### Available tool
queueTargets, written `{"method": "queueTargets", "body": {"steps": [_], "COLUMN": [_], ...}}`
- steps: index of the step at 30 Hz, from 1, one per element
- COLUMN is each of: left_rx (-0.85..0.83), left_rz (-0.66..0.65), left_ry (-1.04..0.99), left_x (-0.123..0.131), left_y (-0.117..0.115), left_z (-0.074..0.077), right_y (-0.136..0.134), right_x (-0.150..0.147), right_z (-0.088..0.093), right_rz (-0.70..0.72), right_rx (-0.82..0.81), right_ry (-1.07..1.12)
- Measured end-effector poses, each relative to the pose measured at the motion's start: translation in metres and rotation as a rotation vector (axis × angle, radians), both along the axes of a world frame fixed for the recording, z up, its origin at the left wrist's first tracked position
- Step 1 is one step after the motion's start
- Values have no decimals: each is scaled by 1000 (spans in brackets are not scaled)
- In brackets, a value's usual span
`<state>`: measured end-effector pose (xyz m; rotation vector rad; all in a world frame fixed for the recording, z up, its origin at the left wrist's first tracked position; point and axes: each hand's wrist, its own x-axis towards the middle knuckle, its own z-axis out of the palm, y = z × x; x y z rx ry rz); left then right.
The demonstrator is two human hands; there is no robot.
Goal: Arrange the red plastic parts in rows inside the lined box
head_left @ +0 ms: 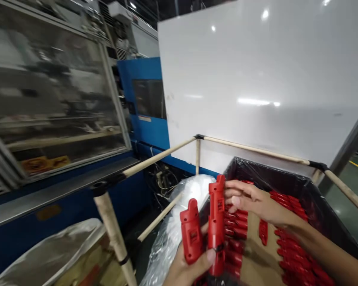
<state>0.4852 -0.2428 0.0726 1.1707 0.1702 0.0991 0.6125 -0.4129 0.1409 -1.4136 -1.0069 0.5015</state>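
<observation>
Left hand: the left hand [186, 268] sits at the near bottom edge, fingers and thumb wrapped around the lower ends of two red plastic parts [205, 224], holding them upright side by side so their tops stand clear.
Right hand: the right hand [253, 200] comes in from the near right, its fingers curled against the top of the taller red part – it appears to steady or pinch that end, though whether the grip is fully closed cannot be told.
Held parts: both are long, moulded pieces; the shorter one stands to the left, the taller one just beside it, touching the right hand's fingertips.
Bin: a black-lined bin [286, 178] lies right of and beyond the hands, just under them.
Bin contents: rows of matching red parts [295, 258] lie flat around a cardboard sheet [256, 254] – apparently laid to separate layers.
Frame: a rail frame of wrapped tubes [161, 155] runs around the bin.
Left side: a clear plastic bag [179, 214] hangs beside the bin; further left stands a blue machine [146, 103] with a glazed guard.
Far side: a white panel [256, 75] rises behind the bin.
</observation>
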Motion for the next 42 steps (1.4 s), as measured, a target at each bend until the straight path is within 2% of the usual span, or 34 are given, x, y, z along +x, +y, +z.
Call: {"method": "queueTargets", "body": {"steps": [6, 11, 14, 19, 25, 29, 32, 36, 42], "left_rx": [-107, -237, -293, -218, -157, -142, -98, -31, -134], "left_rz": [-75, -155, -162, -161, -80, -42, -35, -55, -60], "left_ry": [-115, -196, -259, -190, -283, -298, -295, -324, -425], "left_x": [-14, -29, -38, -56, -77, -89, -98, -113, -125], "left_y": [-2, -1, 2, 9, 13, 18, 22, 25, 23], "left_z": [-2, -6, -6, -6, -2, -8, -13, -11, -10], "right_y": [18, 24, 28, 41, 60, 67, 70, 75, 84], "right_x": [-25, -40, -49, -65, -80, -93, -104, -116, -126], "right_z": [-4, -2, -1, -3, -5, -2, -2, -2, 1], "right_rz": [49, 56, 112, 238, 261, 264, 260, 262, 401], "right_rx": [121, 80, 52, 31, -45, -91, -110, -106, -101], "right_ry": [109, 49, 37, 50, 5, -23, -50, -44, -41]}}
